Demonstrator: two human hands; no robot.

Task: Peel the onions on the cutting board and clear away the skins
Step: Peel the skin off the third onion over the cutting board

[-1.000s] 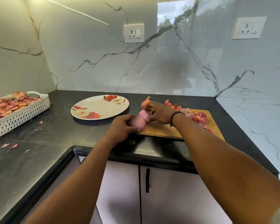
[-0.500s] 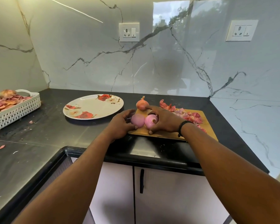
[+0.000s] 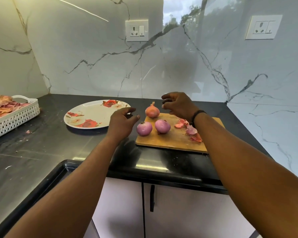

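Black stone makes up the table (image 3: 41, 145), the biggest thing in view, and on it, toward the right, lies the wooden cutting board (image 3: 172, 140). Left of the board sits a flowered plate (image 3: 86, 115), and at the far left a white tray (image 3: 12, 121) heaped with skins. Three onions stand at the board's left end: two peeled purple ones, the left peeled onion (image 3: 144, 128) and the right peeled onion (image 3: 162, 126), side by side, and behind them the unpeeled onion (image 3: 152, 111) in its brown skin. Loose skins (image 3: 189, 129) lie on the board near the right wrist.

Both hands hover empty. The left hand (image 3: 122, 122) has loosely spread fingers just left of the peeled pair; the right hand (image 3: 177, 104) hangs with relaxed, slightly curled fingers just beside the unpeeled onion, apparently not touching it.

That onion looks like the next job. Best to steady it with one hand, pinch the dry skin at the pointed top and strip downward, keeping scraps on the board so they gather easily.
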